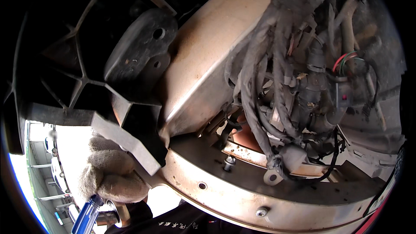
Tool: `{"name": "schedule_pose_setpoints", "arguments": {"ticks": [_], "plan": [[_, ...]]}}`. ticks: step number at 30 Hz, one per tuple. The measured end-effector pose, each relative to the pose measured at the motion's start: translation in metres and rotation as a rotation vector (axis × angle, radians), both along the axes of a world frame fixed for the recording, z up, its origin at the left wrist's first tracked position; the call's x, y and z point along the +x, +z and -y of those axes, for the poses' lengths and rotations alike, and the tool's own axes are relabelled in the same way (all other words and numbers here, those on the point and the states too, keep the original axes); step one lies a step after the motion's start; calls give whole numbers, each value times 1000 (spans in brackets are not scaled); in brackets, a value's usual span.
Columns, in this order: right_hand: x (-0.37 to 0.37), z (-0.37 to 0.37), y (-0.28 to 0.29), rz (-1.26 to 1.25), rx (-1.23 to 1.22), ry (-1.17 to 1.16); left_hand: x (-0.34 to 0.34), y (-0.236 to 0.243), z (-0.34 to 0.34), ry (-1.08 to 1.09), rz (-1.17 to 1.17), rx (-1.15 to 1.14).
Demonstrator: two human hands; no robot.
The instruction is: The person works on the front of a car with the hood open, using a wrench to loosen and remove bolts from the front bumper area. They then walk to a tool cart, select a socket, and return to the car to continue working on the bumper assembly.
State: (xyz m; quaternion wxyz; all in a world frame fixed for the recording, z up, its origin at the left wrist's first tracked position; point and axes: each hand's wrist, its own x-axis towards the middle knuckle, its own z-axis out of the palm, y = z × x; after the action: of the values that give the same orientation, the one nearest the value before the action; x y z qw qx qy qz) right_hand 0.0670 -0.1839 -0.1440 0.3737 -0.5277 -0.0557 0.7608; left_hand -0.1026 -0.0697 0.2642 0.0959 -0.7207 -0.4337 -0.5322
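At the lower left, my left hand (113,171), in a pale knitted work glove, has its fingers curled below a black plastic bracket (125,141). From the glove's lower edge sticks out a clear blue handle (88,216), which the hand seems to grip; the tool's working end is hidden. Close beside it is a shiny metal cylinder (116,214). Behind the wiring harness (251,86), a smooth skin-coloured patch (245,135) shows through an opening; I cannot tell whether it is my right hand or arm.
A curved, rust-spotted metal beam (225,197) with bolts crosses the bottom. A large beige metal panel (212,30) rises behind it. Ribbed black plastic (80,76) fills the left. Connectors and red and green wires (346,60) hang at the right. Parked vehicles (58,173) stand beyond.
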Motion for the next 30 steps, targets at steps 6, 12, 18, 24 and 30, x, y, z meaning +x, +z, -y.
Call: {"name": "schedule_pose_setpoints", "arguments": {"ticks": [6, 12, 18, 24, 30], "plan": [[2, -10, -7, -18, 33, -43, 0, -4, -4, -22, -8, 37], [-5, -46, -10, -67, 112, -124, -14, 0, -9, -170, -75, -84], [-31, -116, -3, -248, 214, -188, -38, -2, 0, -124, 115, -72], [23, -138, 18, -550, 319, -204, -6, 22, -25, -76, -220, 139], [59, -43, 189, 126, 587, 463, -16, 25, -12, -92, -230, 74]]}}
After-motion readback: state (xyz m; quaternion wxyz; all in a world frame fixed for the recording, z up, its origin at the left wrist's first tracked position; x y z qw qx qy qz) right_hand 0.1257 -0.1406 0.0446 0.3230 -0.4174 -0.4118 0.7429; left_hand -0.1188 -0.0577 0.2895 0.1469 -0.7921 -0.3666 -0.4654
